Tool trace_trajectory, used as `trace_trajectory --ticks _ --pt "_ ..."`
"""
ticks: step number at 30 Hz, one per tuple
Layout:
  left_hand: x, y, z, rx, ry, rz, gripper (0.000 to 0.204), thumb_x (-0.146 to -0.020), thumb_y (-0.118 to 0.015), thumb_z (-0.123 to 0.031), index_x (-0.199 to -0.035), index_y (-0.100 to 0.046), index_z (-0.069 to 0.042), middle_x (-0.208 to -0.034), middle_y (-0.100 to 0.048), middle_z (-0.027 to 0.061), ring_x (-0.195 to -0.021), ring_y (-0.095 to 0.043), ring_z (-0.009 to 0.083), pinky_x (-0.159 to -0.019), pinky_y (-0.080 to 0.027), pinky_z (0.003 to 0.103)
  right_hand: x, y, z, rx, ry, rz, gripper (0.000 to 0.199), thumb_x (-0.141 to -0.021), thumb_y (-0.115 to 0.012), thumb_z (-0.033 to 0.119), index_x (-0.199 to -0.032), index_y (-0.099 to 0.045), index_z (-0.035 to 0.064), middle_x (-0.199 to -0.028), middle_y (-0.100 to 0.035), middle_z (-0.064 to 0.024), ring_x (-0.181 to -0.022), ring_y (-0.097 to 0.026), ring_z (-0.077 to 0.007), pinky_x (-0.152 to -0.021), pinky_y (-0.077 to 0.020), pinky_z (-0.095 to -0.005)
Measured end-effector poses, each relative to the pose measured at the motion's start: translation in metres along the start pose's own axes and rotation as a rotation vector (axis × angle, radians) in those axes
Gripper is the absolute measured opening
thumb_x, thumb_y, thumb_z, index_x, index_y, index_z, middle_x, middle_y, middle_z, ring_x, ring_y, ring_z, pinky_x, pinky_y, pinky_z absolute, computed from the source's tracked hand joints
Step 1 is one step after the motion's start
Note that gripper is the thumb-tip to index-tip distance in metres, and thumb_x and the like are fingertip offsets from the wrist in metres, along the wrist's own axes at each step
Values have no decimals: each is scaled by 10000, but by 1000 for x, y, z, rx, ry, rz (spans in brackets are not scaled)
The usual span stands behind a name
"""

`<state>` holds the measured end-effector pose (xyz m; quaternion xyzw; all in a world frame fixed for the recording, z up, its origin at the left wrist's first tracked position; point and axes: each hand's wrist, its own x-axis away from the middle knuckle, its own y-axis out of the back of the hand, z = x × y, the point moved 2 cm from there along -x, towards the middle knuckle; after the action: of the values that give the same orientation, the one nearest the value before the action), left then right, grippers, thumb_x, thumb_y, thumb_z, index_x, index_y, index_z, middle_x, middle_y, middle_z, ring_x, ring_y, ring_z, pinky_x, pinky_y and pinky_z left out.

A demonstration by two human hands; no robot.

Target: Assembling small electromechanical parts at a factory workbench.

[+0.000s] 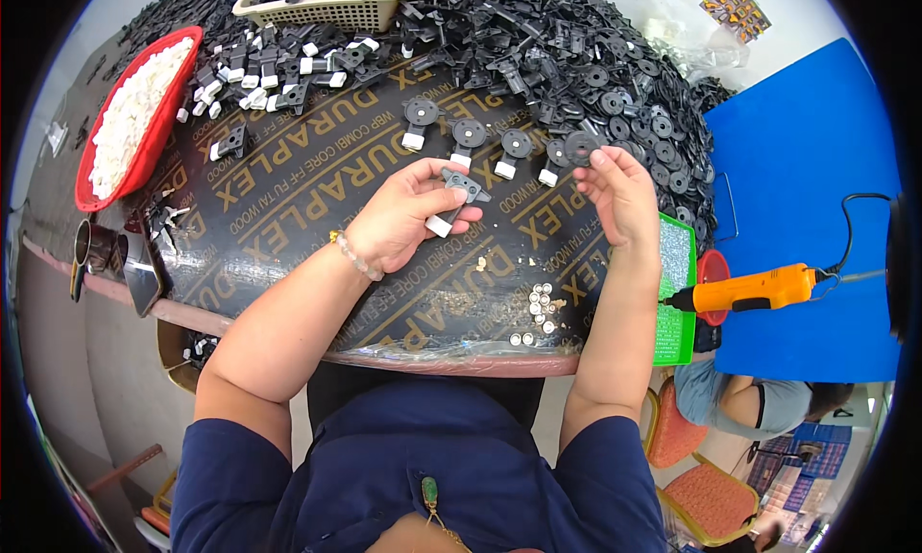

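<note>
My left hand [403, 212] grips a black plastic bracket [465, 184] with a white block at its lower end, over the middle of the table. To the right, my right hand [622, 193] pinches a round black disc [580, 149] between thumb and fingers. The disc is at the right end of a row of several black parts with round heads and white ends, among them one part [420, 113] at the row's left end and another [515, 145] nearer the disc. Small round metal pieces [541, 306] lie near the table's front edge.
A big heap of black parts [538, 49] covers the table's back and right. At left stands a red basket [88, 193] of white pieces; a beige basket [317, 15] is behind. An orange electric screwdriver [754, 289] hangs right, beside a green tray [688, 337]. Another person [744, 399] sits beyond.
</note>
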<state>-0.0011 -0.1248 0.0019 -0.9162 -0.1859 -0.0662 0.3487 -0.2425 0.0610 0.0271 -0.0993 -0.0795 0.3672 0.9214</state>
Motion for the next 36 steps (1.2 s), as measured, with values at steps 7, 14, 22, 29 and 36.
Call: trace_trajectory --ticks 7,14,22,29,36 --pt "-2 1 0 86 13 -2 312 -1045 -501 -108 -1333 -517 9 -1184 -636 151 -1055 -700 276 -897 -598 367 22 -63 -6 207 76 199 72 -951 -666 30 -1014 -632 19 -1198 -692 -164 -889 -710 -192 -787 -582 -307" --pt "-4 2 4 134 0 86 254 -1045 -486 -86 -1282 -546 -18 -1168 -657 134 -1036 -702 242 -878 -597 368 46 -106 -7 635 393 265 161 -829 -766 15 -960 -675 0 -1264 -690 -156 -1053 -694 -209 -904 -551 -336" --pt "-3 3 5 137 2 86 251 -1053 -470 -94 -1280 -553 -28 -1163 -661 106 -998 -687 200 -876 -596 365 47 -113 -15 685 406 256 308 -748 -812 3 -1036 -701 0 -1228 -709 -140 -1106 -695 -248 -956 -537 -374" --pt "-4 4 9 150 -24 93 270 -1075 -445 -143 -1293 -557 -30 -1180 -660 90 -1038 -677 188 -917 -559 358 48 -116 -14 791 451 304 404 -758 -797 -3 -1150 -700 16 -1212 -711 -128 -1138 -675 -246 -990 -520 -363" --pt "-4 0 13 60 -105 98 353 -1082 -470 -201 -1392 -515 -40 -1180 -659 99 -1067 -678 206 -963 -541 363 55 -121 -3 934 528 326 462 -745 -779 -10 -1196 -682 18 -1185 -714 -114 -1055 -685 -242 -963 -522 -339"
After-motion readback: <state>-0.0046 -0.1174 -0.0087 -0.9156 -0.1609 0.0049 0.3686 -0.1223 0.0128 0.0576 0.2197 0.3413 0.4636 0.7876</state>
